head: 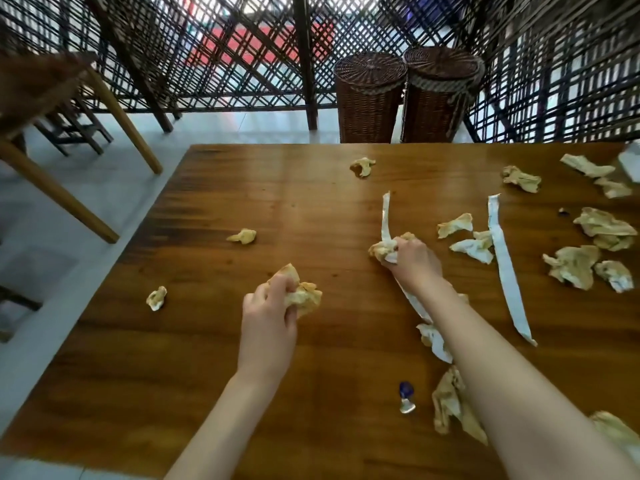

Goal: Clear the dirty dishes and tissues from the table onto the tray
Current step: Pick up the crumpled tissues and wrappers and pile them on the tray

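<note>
Crumpled yellowish tissues lie scattered over the wooden table. My left hand grips a wad of tissue near the table's middle. My right hand grips another crumpled tissue together with a long white paper strip. Loose tissues sit at the left, centre left and far centre. Several more tissues are spread on the right. A second white strip lies right of my right arm. No tray or dishes are in view.
A small blue-capped item lies near the front edge, beside a tissue partly under my right arm. Two wicker baskets stand beyond the far edge against a lattice screen. Wooden chair legs stand left of the table.
</note>
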Available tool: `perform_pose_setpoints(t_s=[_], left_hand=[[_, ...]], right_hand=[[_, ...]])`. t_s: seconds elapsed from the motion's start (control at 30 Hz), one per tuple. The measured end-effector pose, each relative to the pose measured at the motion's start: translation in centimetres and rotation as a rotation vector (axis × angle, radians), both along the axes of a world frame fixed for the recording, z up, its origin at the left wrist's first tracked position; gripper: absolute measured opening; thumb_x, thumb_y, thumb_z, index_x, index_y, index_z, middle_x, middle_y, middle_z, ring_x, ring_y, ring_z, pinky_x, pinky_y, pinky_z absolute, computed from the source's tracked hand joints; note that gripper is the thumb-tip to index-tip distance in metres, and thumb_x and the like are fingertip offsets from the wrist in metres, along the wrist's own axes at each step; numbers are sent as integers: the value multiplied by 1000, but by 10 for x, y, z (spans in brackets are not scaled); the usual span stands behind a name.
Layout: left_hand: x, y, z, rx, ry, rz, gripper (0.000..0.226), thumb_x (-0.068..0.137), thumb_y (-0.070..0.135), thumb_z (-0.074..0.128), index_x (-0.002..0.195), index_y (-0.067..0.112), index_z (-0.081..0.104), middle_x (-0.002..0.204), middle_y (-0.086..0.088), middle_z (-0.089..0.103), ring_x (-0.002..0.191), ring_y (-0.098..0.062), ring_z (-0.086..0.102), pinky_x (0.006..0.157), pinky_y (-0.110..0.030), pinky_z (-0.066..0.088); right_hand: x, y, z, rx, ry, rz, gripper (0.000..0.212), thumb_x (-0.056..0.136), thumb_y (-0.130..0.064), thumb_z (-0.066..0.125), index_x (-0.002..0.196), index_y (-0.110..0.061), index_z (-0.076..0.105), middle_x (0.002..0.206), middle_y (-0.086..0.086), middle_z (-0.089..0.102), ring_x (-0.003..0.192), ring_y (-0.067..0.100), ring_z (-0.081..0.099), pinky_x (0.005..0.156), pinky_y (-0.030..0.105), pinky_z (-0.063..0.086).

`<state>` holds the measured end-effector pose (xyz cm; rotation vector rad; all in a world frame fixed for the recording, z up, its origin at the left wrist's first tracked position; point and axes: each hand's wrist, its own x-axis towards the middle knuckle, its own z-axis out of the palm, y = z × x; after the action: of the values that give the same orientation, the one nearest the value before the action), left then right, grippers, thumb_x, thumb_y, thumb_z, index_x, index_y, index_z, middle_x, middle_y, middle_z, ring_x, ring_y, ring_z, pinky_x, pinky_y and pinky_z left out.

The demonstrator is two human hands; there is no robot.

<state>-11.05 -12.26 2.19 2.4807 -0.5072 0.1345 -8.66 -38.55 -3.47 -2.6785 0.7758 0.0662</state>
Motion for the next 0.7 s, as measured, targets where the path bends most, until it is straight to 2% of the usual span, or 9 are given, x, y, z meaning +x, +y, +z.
perform_pose_setpoints(t_s=[0.1,0.2,0.3,0.43,0.57,0.7], left_hand=[[-4,0,-2,-12,-7,2,27,86,2,63,106,17,54,104,-2,61,93,-12,46,63,-7,31],[-7,-3,2,-20,-25,10,28,85,2,63,107,16,53,105,-4,61,93,-14,47,67,-12,33],[-13,-10,13,-39,-48,-6,26,84,-1,63,105,13,54,102,-6,62,89,-20,51,69,-22,39],[-37,-22,41,-77,-56,-55,25,83,-3,63,103,10,55,101,-10,63,92,-26,54,73,-28,43],[-66,-38,74,-95,-38,-127,27,83,-6,62,103,9,55,101,-11,62,91,-23,50,73,-30,43],[-107,-72,112,-116,-19,-210,30,81,-10,61,104,8,55,100,-14,62,91,-31,52,76,-41,46]], right_hand=[[-8,-1,3,-9,-134,23,25,89,-33,59,107,-16,60,104,7,63,93,27,59,65,29,40],[-15,-4,22,-27,-282,32,11,88,-22,59,94,-13,60,90,8,63,85,27,60,61,28,39],[-23,-9,57,-16,-396,22,14,86,-25,61,87,-11,60,82,7,61,76,23,57,59,28,38],[-60,-21,112,-39,-467,-29,17,84,-27,59,80,-11,59,80,6,60,71,18,51,52,24,29],[-125,-34,155,8,-507,-146,11,82,-26,62,79,-15,61,79,3,62,74,20,56,57,26,40],[-210,-56,187,50,-549,-276,10,84,-27,63,81,-17,64,80,-1,64,73,14,57,56,24,42]])
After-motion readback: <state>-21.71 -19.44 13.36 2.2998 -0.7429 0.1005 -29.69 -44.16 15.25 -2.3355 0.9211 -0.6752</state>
